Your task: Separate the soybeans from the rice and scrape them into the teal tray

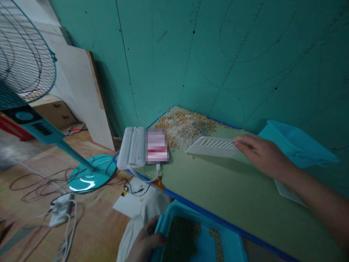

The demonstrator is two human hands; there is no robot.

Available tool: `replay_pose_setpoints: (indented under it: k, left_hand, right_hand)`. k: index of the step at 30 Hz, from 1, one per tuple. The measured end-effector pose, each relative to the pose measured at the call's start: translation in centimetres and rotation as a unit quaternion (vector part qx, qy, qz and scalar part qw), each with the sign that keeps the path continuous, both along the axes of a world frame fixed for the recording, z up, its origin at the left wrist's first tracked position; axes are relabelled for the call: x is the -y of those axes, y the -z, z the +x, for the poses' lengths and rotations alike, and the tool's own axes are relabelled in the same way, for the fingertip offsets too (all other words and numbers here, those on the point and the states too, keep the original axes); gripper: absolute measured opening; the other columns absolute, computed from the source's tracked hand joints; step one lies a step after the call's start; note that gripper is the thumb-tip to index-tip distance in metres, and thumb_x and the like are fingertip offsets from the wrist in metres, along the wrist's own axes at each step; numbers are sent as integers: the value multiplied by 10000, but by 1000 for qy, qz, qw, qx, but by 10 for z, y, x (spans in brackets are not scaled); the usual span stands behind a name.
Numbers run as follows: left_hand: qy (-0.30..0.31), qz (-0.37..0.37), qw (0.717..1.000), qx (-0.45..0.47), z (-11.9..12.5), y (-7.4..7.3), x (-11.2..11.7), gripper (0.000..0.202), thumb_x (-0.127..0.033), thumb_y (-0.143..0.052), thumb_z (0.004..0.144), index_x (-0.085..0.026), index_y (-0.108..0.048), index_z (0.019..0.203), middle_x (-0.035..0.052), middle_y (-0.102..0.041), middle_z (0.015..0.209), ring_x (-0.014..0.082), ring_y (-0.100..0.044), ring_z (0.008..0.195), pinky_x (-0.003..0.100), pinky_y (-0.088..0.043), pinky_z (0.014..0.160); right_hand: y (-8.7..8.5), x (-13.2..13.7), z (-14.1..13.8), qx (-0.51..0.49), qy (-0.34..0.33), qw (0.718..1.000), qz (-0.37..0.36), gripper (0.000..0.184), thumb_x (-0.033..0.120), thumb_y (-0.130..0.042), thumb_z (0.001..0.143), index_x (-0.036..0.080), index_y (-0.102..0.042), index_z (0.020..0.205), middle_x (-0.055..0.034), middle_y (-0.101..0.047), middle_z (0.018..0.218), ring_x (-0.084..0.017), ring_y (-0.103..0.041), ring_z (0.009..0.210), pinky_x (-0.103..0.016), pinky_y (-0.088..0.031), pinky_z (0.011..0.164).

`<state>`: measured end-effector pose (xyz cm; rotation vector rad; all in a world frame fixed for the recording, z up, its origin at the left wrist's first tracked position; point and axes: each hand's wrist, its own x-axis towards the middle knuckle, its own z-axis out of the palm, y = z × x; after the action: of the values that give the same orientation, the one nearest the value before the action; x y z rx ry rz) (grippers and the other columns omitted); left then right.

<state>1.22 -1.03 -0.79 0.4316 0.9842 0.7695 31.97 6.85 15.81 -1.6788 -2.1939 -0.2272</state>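
Observation:
My right hand (260, 153) grips the end of a white slotted plastic scraper (212, 146) lying flat on a green table (218, 189). The scraper's far edge points toward a heap of yellow beans and white grains (185, 125) at the table's back corner. My left hand (145, 240) is closed on the rim of a blue tray (218, 247) held below the table's front edge; the tray holds dark beans and a strip of yellow ones.
A white device (133, 147) with a cable and a phone (156, 146) sit at the table's left end. A blue dustpan-like scoop (297, 143) lies at the right by the teal wall. A standing fan (27, 72), cables and a power strip (61, 211) are on the floor at left.

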Motion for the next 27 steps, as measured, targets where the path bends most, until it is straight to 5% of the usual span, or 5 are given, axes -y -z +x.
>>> replay_pose_setpoints:
  k: [7,17,27]
  left_hand:
    - [6,-10,1000,-5,0,-2,2,270,-81,-591,420,-200,-658,653,-31,-655,510,226,-616,599,310,-447,595]
    - [10,2,1000,-2,0,-9,0,258,-82,-583,402,-223,-662,603,-66,-623,419,192,-589,502,270,-432,512]
    - [-15,10,998,-52,-12,-33,-8,259,-86,-611,384,-222,-673,595,-56,-643,447,219,-604,541,290,-452,534]
  right_hand:
    - [3,2,2,8,-10,1000,7,229,301,-391,866,202,-586,934,-64,-660,938,-206,-608,846,-341,-473,718]
    - [2,23,-2,28,-28,999,5,236,275,-381,875,185,-587,946,-69,-660,905,-195,-614,837,-317,-483,706]
    - [4,65,-21,75,-68,995,2,228,237,-361,887,194,-579,936,-47,-654,861,-168,-626,789,-267,-492,655]
